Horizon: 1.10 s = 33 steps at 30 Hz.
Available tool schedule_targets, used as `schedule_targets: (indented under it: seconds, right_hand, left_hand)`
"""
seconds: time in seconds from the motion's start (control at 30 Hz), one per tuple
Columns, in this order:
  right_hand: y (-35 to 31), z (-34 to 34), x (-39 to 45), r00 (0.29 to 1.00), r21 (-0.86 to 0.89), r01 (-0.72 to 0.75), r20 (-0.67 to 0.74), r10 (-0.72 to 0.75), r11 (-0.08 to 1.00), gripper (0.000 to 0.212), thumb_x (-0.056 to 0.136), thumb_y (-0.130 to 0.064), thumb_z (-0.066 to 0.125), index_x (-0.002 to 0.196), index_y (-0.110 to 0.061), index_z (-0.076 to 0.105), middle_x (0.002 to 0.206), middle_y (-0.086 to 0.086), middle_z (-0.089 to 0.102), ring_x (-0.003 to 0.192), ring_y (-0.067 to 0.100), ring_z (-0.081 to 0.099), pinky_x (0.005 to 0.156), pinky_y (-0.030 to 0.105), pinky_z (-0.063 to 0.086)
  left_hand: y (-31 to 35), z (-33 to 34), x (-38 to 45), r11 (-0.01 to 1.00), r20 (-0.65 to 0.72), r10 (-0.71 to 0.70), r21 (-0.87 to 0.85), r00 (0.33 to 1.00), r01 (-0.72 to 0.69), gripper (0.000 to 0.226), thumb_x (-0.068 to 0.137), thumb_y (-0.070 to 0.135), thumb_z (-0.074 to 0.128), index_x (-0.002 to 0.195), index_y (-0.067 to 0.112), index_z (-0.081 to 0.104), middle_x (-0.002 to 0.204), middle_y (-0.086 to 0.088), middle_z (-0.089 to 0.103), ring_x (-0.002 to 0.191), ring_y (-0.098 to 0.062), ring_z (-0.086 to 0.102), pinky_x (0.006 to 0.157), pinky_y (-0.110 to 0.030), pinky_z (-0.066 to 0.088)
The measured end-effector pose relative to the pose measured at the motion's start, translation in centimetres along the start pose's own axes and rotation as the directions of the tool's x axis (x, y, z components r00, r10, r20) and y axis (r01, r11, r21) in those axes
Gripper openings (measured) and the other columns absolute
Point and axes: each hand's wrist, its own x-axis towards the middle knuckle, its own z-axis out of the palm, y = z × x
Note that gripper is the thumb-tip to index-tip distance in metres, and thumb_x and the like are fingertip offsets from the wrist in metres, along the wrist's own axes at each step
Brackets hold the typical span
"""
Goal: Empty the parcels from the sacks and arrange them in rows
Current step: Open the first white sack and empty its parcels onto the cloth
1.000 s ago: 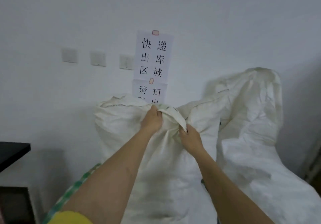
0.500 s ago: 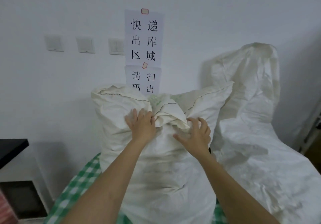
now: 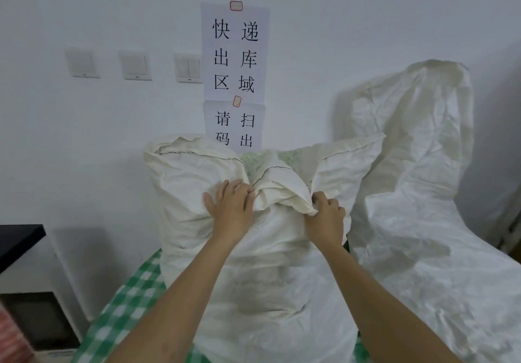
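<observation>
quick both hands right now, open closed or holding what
Left hand: fingers curled, gripping the bunched cloth at the sack mouth.
Right hand: fingers curled, pinching the same folded cloth.

head view | worn high | faces forward-down | close over sack (image 3: pixel 262 264)

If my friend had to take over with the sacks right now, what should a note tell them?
Left hand: fingers curled into the bunched top of the front sack, gripping the fabric.
Right hand: pinching the same twisted knot from the other side.
The front sack stands upright on the green checked cloth, its mouth bunched closed. A second sack leans against the wall to the right.
Done: no parcels are out.
Left: open this sack, tip out the parcels, do the second sack, line the parcels in rows.
</observation>
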Motion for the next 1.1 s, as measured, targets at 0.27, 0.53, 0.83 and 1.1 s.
schedule_targets:
  seconds: [0.27,0.53,0.83,1.1]
  right_hand:
    - [-0.9,-1.7,2.4,0.998,0.066,0.013,0.053,-0.016,0.998,0.013,0.088,-0.010,0.055,0.093,-0.017,0.045,0.095,0.009,0.059,0.073,0.023,0.051,0.055,0.030,0.033]
    - [0.0,-1.2,2.4,0.986,-0.049,0.058,0.159,-0.049,0.997,0.024,0.091,-0.033,0.059,0.106,-0.016,0.051,0.103,0.005,0.046,0.094,0.032,0.053,0.075,0.035,0.038]
    - [-6.4,-6.1,5.1,0.984,0.432,0.176,-0.040,-0.176,0.885,0.004,0.089,-0.003,0.049,0.090,-0.005,0.052,0.079,0.000,0.053,0.071,0.014,0.047,0.059,0.023,0.037]
    - [-4.6,-4.6,4.2,0.983,0.371,0.016,0.165,-0.083,0.929,0.019,0.096,-0.010,0.049,0.114,-0.009,0.055,0.102,0.007,0.059,0.092,0.023,0.055,0.074,0.031,0.041]
  left_hand:
    - [-2.5,-1.5,0.9,0.981,0.121,-0.057,0.193,0.991,0.033,0.083,0.074,0.073,0.056,0.145,0.041,0.025,0.160,-0.001,-0.010,0.146,-0.024,-0.017,0.108,-0.060,-0.016]
    - [-6.1,-1.8,3.6,0.973,0.018,-0.147,0.182,0.989,0.141,0.017,0.094,0.014,0.047,0.105,0.008,0.057,0.120,-0.019,0.053,0.123,-0.042,0.039,0.095,-0.046,0.035]
    - [1.2,-5.1,4.4,0.737,-0.099,-0.192,-0.671,0.976,0.077,0.014,0.095,0.012,0.036,0.095,0.015,0.050,0.075,0.005,0.047,0.071,-0.013,0.044,0.063,-0.024,0.033]
    - [1.6,-4.8,5.3,0.805,0.098,-0.106,-0.575,0.990,0.143,0.030,0.100,0.022,0.035,0.123,0.020,0.054,0.122,0.004,0.057,0.116,-0.014,0.050,0.094,-0.028,0.038]
